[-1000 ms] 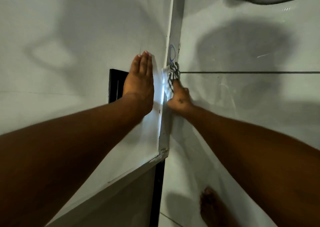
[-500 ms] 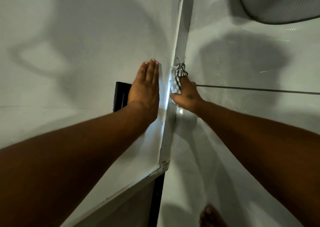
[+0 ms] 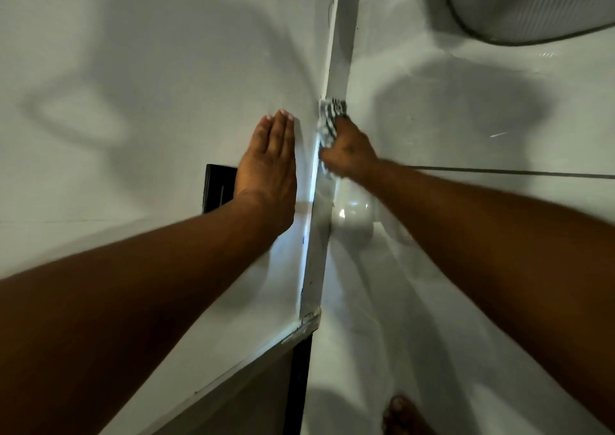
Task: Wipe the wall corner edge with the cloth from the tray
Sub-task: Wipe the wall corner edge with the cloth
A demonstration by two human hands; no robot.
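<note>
The white wall corner edge (image 3: pixel 342 52) runs up the middle of the view from a chipped lower end. My right hand (image 3: pixel 349 150) presses a crumpled black-and-white striped cloth (image 3: pixel 327 118) against that edge, fingers wrapped in the fabric. My left hand (image 3: pixel 268 165) lies flat on the wall just left of the edge, fingers straight and together, holding nothing. The tray is out of sight.
A black rectangular plate (image 3: pixel 216 191) sits on the left wall behind my left wrist. A glossy tiled floor (image 3: pixel 466 118) with a dark grout line lies to the right, a white ribbed object (image 3: pixel 532 2) at top right. A bare foot (image 3: pixel 402 414) shows at the bottom.
My right hand has slid the cloth upward along the corner edge. My left hand has stayed flat on the wall.
</note>
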